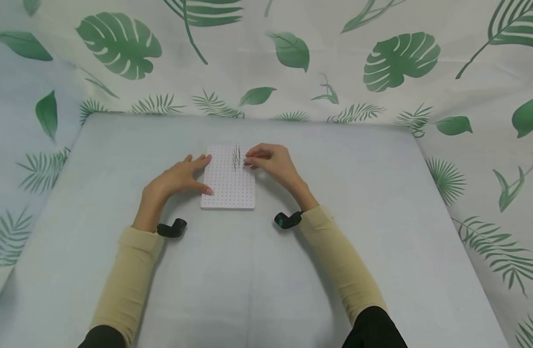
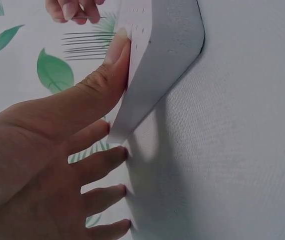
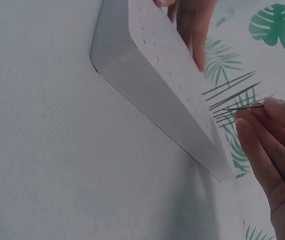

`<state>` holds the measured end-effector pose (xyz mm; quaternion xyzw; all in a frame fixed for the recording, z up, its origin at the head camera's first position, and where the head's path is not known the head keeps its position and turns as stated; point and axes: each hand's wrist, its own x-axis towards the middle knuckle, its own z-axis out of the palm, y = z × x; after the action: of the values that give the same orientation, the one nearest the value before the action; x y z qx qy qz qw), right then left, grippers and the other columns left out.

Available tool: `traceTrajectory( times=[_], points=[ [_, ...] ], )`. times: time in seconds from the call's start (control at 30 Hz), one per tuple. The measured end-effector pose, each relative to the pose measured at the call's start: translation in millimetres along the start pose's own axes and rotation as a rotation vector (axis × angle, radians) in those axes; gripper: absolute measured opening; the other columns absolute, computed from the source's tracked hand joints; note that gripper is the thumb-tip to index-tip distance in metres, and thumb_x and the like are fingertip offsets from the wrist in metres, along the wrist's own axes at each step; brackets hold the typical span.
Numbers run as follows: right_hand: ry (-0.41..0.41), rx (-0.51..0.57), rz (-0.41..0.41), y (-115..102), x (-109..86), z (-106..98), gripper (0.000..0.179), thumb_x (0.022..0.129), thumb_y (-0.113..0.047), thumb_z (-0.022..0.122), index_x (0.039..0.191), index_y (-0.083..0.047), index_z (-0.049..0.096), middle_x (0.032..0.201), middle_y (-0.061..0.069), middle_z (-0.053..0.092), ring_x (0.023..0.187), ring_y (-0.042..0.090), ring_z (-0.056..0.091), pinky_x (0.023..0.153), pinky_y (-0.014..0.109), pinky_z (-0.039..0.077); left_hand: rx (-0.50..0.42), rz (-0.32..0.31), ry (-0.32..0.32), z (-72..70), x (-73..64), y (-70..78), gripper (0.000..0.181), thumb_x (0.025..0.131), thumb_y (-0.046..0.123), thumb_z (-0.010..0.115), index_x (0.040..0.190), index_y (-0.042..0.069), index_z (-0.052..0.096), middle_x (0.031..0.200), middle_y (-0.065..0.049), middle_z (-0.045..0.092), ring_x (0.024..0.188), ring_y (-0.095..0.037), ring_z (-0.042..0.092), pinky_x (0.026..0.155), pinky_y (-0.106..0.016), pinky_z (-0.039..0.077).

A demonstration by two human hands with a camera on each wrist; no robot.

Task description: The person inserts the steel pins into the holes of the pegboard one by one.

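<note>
A white board (image 1: 223,195) dotted with rows of small holes lies on the table. Several thin dark needles (image 1: 236,158) stand upright in its far right part, lined up close together. My left hand (image 1: 175,180) rests against the board's left side with fingers spread; its thumb (image 2: 116,50) presses on the top edge. At the far right of the board, my right hand (image 1: 275,162) pinches another needle (image 3: 250,107) between thumb and fingertips. That needle lies slanted beside the standing ones in the right wrist view.
A pale cloth covers the table (image 1: 357,193). Behind it hangs a white backdrop (image 1: 323,48) printed with green leaves. Small black cameras (image 1: 172,228) sit at both wrists, close over the cloth.
</note>
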<state>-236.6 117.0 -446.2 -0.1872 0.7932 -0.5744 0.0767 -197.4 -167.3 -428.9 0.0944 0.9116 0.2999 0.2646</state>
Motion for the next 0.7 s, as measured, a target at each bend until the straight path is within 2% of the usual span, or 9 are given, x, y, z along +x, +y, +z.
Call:
traceTrajectory(
  times=[0.2, 0.43, 0.7],
  points=[
    [-0.017, -0.032, 0.016, -2.2, 2.9, 4.2, 0.012, 0.092, -0.009, 0.077, 0.103, -0.002, 0.076, 0.097, 0.012, 0.080, 0.084, 0.019, 0.078, 0.078, 0.032, 0.064, -0.012, -0.003, -0.001, -1.2, -3.0, 2.4, 0.104, 0.086, 0.039, 0.083, 0.166, 0.019, 0.020, 0.174, -0.004, 0.010, 0.160, -0.038, -0.006, 0.123, -0.072, 0.006],
    [-0.037, -0.040, 0.007, -3.6, 3.5, 7.6, 0.013, 0.092, -0.008, 0.077, 0.104, -0.002, 0.076, 0.098, 0.013, 0.080, 0.086, 0.020, 0.078, 0.080, 0.030, 0.063, 0.017, 0.002, 0.004, -1.5, -4.6, 2.8, 0.103, 0.087, 0.039, 0.082, 0.166, 0.017, 0.020, 0.173, -0.007, 0.010, 0.160, -0.040, -0.005, 0.123, -0.072, 0.006],
    [-0.063, -0.143, 0.009, -4.4, 3.7, 9.1, 0.016, 0.093, -0.011, 0.077, 0.106, -0.003, 0.077, 0.100, 0.011, 0.079, 0.088, 0.020, 0.077, 0.082, 0.029, 0.061, 0.008, 0.013, -0.001, -0.1, -1.0, 1.2, 0.103, 0.087, 0.038, 0.083, 0.166, 0.017, 0.020, 0.174, -0.007, 0.009, 0.160, -0.039, -0.006, 0.123, -0.072, 0.006]
  ],
)
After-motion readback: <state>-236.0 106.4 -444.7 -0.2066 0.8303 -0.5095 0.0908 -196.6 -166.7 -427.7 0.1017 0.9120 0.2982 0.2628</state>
